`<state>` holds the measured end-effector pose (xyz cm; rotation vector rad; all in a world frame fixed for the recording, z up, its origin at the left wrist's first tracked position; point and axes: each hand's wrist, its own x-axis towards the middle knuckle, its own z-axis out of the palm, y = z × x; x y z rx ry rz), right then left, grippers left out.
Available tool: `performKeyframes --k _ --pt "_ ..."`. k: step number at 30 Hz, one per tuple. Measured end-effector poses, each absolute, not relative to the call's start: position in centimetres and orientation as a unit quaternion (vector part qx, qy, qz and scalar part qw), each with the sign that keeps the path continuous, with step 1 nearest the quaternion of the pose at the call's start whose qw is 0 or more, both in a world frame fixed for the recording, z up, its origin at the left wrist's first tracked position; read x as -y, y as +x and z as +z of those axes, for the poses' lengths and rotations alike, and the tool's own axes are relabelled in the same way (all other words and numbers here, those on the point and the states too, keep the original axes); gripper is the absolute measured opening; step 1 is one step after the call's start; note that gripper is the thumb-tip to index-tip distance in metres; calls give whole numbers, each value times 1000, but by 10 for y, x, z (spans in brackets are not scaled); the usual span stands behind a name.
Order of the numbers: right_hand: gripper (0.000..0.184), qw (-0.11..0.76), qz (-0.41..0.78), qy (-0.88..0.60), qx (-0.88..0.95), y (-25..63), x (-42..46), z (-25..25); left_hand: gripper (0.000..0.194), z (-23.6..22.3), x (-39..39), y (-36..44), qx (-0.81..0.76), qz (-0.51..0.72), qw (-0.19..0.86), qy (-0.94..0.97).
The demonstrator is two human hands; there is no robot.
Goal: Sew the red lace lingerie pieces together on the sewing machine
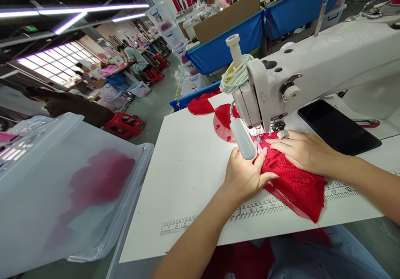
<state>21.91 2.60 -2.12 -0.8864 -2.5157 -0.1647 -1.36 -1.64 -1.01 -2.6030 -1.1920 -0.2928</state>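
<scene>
A piece of red lace fabric (pixel 296 183) lies on the white sewing table (pixel 187 179), one end under the needle of a white sewing machine (pixel 312 70). My left hand (pixel 245 173) pinches the left edge of the lace just before the presser foot, fingers pressed together on it. Flat on the lace to the right of the needle rests my right hand (pixel 304 150), fingers stretched out and pressing the cloth down. A small white lamp (pixel 243 138) hangs from the machine head above my left hand. Sewn red fabric (pixel 218 112) trails behind the machine.
A translucent plastic bin (pixel 62 195) with red cloth inside stands at the left. A black phone (pixel 339 127) lies under the machine arm. A printed ruler (pixel 250 208) runs along the table's front. Other people work at tables far left and back; red stools stand on the floor.
</scene>
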Motion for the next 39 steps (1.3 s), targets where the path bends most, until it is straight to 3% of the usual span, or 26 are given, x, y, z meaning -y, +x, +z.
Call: performKeyframes --k 7,13,17,23,39 --pt "38 246 -60 -293 922 220 -29 -11 76 -4 11 -15 360 -148 102 -915" --pt "44 264 -46 -209 940 227 -28 -8 57 0 12 -14 317 -154 43 -935" --pt "46 271 -11 -206 940 232 -28 -16 56 1 16 -11 361 -158 34 -918" --pt "42 285 -25 -227 931 232 -26 -21 67 2 22 -11 347 -152 65 -923" --pt "41 305 -78 -251 915 225 -22 -24 66 -1 29 -9 376 -116 168 -904"
